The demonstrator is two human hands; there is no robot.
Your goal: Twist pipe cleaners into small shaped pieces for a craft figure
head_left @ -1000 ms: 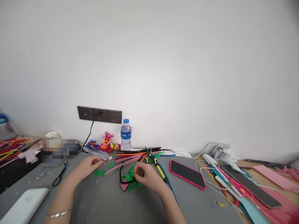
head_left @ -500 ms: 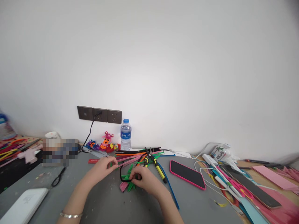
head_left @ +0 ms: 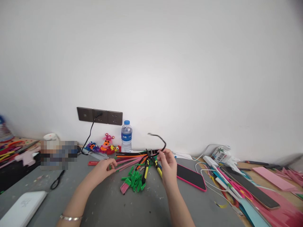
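Note:
A bent black pipe cleaner (head_left: 163,142) is pinched in the fingertips of my right hand (head_left: 168,165), raised over the pliers. My left hand (head_left: 104,169) hovers low by the ends of the pink pipe cleaners (head_left: 129,164), thumb and curled fingers apart; whether it touches them I cannot tell. Yellow-and-black pliers (head_left: 146,170) lie with handles spread between the hands. In front of them is a bunch of looped green pipe cleaners (head_left: 134,180) with a pink tuft (head_left: 124,188) at its near end.
A water bottle (head_left: 126,137) stands at the wall beside small colourful pipe-cleaner figures (head_left: 106,144). Right of my right hand lies a pink-cased phone (head_left: 191,177), with white cables and scissors (head_left: 245,192) beyond. At front left is a white power bank (head_left: 23,208).
My right hand has lifted the black pipe cleaner off the green bunch and carried it up and right. The green bunch is now uncovered. My left hand has barely moved.

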